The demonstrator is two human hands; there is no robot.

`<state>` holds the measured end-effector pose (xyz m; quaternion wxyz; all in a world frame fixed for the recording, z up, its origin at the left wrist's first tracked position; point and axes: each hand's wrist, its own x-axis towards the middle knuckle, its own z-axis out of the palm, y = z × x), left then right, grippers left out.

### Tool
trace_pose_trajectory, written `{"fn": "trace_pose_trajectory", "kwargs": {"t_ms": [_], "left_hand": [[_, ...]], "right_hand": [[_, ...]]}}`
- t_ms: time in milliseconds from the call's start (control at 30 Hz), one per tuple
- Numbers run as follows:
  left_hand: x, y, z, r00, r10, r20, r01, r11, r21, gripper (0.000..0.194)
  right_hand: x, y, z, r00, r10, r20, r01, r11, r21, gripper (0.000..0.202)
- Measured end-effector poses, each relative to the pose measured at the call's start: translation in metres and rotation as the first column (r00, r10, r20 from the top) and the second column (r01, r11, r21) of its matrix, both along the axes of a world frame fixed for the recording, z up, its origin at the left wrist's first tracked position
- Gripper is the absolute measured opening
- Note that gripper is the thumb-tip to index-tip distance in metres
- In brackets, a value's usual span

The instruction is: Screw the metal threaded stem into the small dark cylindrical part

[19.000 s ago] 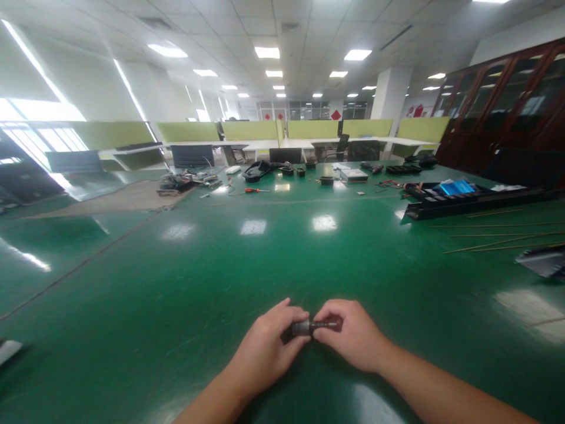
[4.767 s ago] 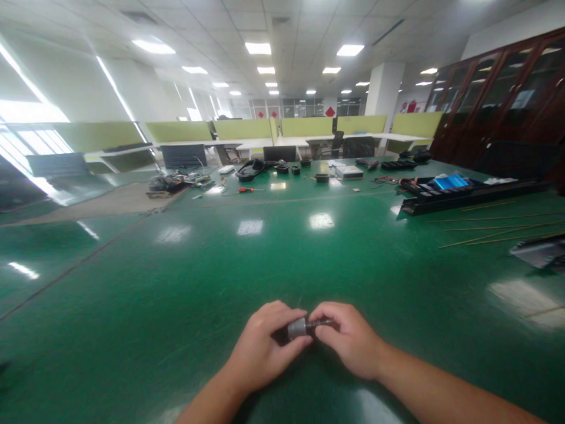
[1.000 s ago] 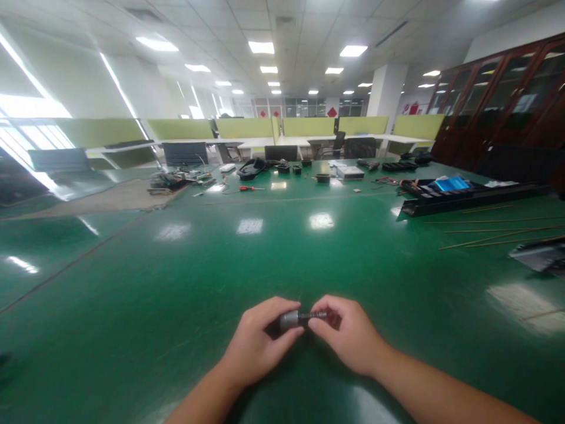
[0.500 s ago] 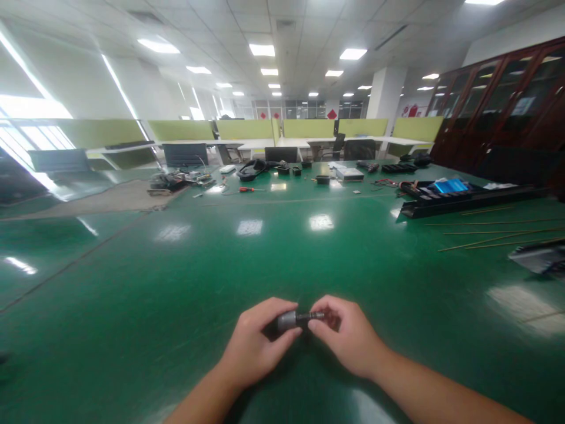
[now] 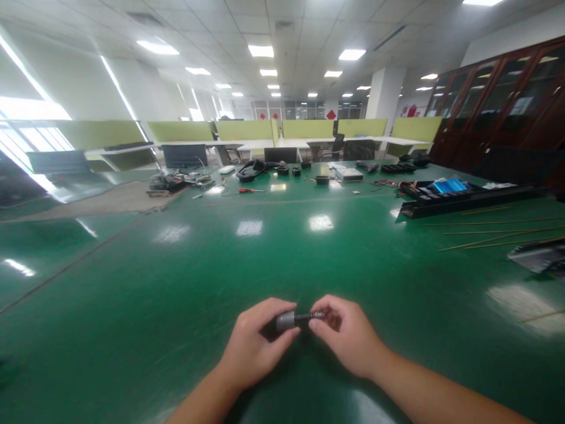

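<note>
Close to the near edge of the view, my left hand [image 5: 260,338] is closed round a grey cylinder [image 5: 285,320], its thumb and fingers on either side. A thin dark shaft [image 5: 302,317] runs from the cylinder's right end toward my right hand [image 5: 346,333]. There, thumb and fingertips pinch a narrow metal piece [image 5: 316,315] in line with the shaft. Both hands hold the parts level, low over the green tabletop [image 5: 282,265]. The cylinder's left end is hidden inside my left hand, and its exact kind is not clear.
Across the far side lie a red screwdriver [image 5: 247,190], a heap of electronic parts [image 5: 176,179], small black boxes [image 5: 322,179] and a silver box [image 5: 348,174]. To the right are a long black channel [image 5: 468,203], thin brass-coloured rods [image 5: 498,232] and a grey metal part [image 5: 536,256].
The grey cylinder has shifted very slightly left. The dark part between my hands looks thinner than before. Both hands keep their hold almost in place.
</note>
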<state>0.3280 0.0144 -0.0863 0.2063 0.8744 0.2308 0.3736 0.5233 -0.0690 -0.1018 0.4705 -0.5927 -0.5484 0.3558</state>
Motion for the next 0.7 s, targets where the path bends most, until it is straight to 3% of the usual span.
{"fn": "trace_pose_trajectory", "kwargs": {"t_ms": [700], "left_hand": [[-0.0015,-0.0002,-0.001,1.0,-0.003,0.011,0.004,1.0,-0.02,0.025]], "right_hand": [[0.0008,0.0004,0.0004,1.0,-0.01,-0.005,0.01,1.0,0.005,0.007]]}}
